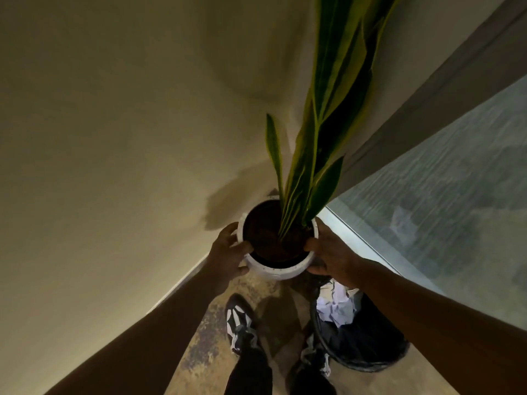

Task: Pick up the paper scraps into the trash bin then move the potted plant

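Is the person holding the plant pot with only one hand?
No, the left hand and right hand grip opposite sides of the white pot.

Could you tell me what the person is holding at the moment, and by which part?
The plant pot, gripped at its rim on opposite sides by the left hand and right hand.

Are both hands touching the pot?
Touching. The head view shows the left hand and right hand pressed on opposite sides of the pot, thumbs over its rim.
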Action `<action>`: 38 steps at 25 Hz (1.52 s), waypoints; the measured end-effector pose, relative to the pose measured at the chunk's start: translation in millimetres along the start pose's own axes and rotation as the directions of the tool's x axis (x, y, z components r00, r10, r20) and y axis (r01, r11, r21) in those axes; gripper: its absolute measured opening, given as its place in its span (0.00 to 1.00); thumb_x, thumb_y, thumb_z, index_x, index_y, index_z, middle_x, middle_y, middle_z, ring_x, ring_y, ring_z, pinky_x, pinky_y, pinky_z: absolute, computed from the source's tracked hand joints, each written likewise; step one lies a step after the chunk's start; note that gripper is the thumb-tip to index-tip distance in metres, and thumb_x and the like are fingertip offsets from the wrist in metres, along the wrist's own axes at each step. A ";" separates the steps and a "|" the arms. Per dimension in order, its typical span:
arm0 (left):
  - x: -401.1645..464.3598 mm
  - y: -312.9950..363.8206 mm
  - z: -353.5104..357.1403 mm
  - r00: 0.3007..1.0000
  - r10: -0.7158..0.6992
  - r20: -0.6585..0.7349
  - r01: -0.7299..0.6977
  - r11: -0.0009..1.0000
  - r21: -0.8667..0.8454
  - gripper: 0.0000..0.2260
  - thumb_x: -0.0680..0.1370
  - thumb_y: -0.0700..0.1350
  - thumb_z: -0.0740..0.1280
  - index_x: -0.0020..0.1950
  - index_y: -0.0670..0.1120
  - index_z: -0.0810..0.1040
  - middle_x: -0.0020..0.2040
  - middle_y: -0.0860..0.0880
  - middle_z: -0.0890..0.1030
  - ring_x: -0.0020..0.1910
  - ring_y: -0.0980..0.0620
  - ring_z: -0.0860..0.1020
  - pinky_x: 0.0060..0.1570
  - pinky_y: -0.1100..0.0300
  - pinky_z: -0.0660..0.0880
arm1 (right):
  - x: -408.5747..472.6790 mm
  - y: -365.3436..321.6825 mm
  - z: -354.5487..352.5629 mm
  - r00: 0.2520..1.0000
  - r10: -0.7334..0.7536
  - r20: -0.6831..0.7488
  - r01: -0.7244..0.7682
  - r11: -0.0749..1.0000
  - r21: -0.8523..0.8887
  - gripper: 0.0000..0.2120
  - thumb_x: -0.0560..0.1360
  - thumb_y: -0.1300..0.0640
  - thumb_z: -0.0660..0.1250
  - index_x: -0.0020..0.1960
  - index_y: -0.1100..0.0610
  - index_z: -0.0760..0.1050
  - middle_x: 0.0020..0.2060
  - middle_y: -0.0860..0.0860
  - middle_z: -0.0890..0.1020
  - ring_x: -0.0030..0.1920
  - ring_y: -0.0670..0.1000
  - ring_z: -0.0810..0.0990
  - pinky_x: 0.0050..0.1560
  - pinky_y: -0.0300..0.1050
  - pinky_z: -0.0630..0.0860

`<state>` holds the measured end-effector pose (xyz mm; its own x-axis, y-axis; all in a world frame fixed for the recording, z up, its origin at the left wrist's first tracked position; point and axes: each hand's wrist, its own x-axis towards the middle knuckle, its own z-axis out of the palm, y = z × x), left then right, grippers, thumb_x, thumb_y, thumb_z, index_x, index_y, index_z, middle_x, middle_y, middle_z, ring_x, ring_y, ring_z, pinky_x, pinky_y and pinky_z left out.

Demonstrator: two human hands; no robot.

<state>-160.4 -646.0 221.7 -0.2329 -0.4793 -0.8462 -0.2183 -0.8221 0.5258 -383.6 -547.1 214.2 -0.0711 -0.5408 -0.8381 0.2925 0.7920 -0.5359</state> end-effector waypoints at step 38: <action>263.2 -109.2 27.7 0.936 0.286 -0.204 -0.155 0.858 0.490 0.31 0.81 0.45 0.68 0.80 0.44 0.59 0.80 0.45 0.63 0.77 0.46 0.63 0.69 0.58 0.63 | 263.1 111.4 -16.4 0.926 -0.198 -0.322 0.042 0.901 -0.432 0.18 0.77 0.62 0.61 0.66 0.55 0.73 0.56 0.56 0.81 0.51 0.56 0.79 0.43 0.44 0.74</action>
<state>-224.1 -673.8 -56.0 -0.0870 -0.7467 -0.6594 -0.6158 -0.4800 0.6248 -385.4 -596.5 -67.7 -0.4309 -0.5663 -0.7026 -0.1519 0.8129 -0.5622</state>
